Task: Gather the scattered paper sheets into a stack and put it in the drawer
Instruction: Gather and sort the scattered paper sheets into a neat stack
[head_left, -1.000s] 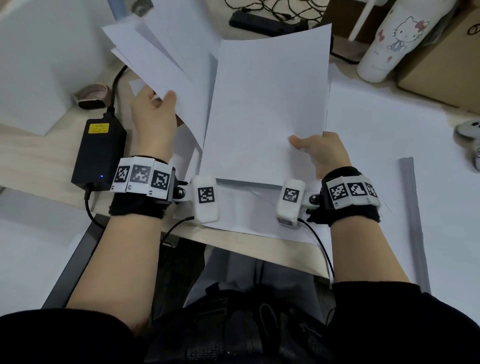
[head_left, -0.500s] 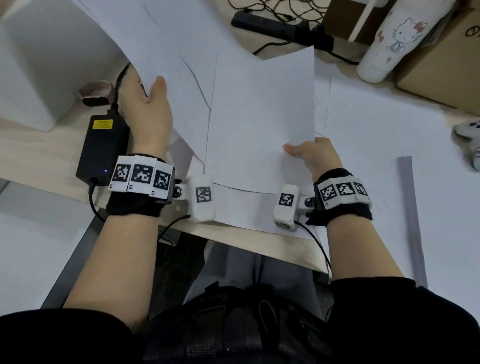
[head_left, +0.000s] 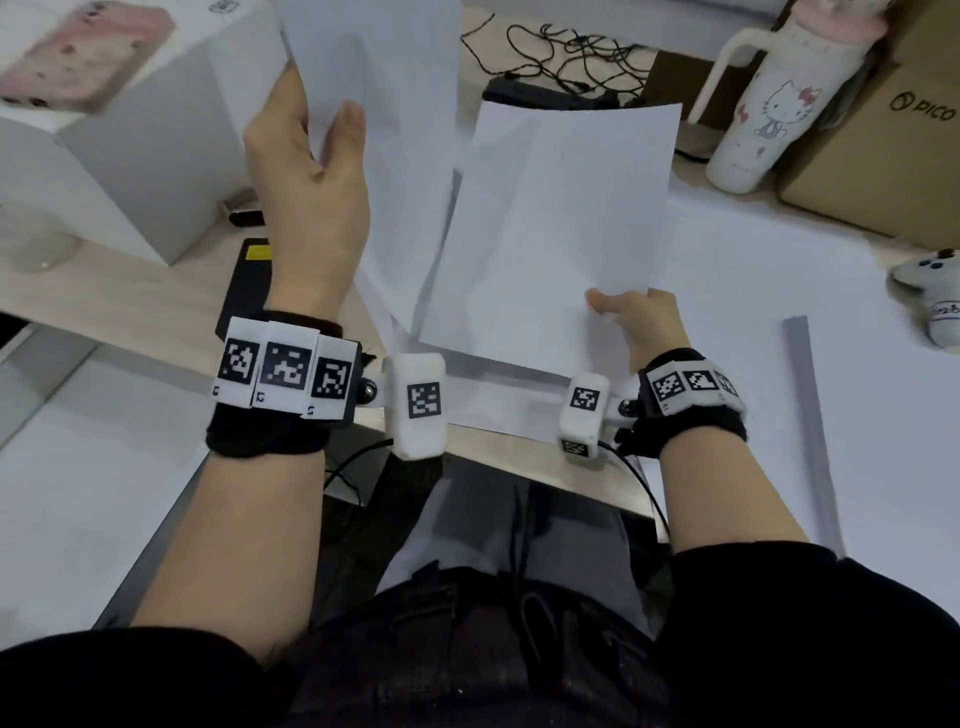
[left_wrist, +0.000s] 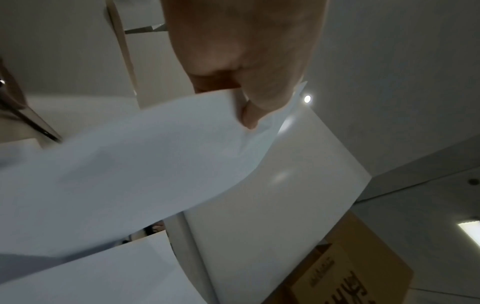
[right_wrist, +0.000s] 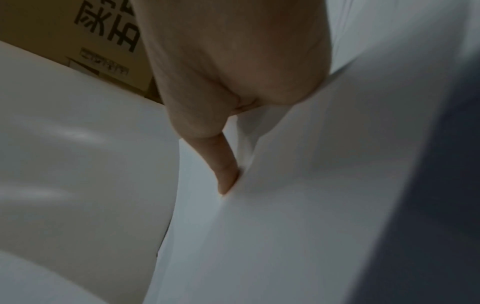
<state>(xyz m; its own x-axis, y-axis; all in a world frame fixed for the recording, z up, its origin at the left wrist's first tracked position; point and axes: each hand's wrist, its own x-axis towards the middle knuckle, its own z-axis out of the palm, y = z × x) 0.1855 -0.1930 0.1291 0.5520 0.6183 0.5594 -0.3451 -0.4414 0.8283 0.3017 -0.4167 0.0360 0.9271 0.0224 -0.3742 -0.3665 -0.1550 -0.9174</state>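
White paper sheets (head_left: 561, 218) are mid-gathering: the right hand (head_left: 647, 325) pinches 1 batch above the counter (head_left: 130, 291), the left hand (head_left: 306, 171) pinches another (head_left: 395, 156) (raised higher). Next, merge both, square the edges; no drawer is visible.

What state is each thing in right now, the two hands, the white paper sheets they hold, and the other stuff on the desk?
Left hand: grips raised white paper sheets, lifted off the desk.
Right hand: pinches the near corner of a single white sheet, tilted up.
White sheets on the desk: lying flat, ungathered.
White cartoon-cat tumbler: upright.
Black power adapter: lying flat.
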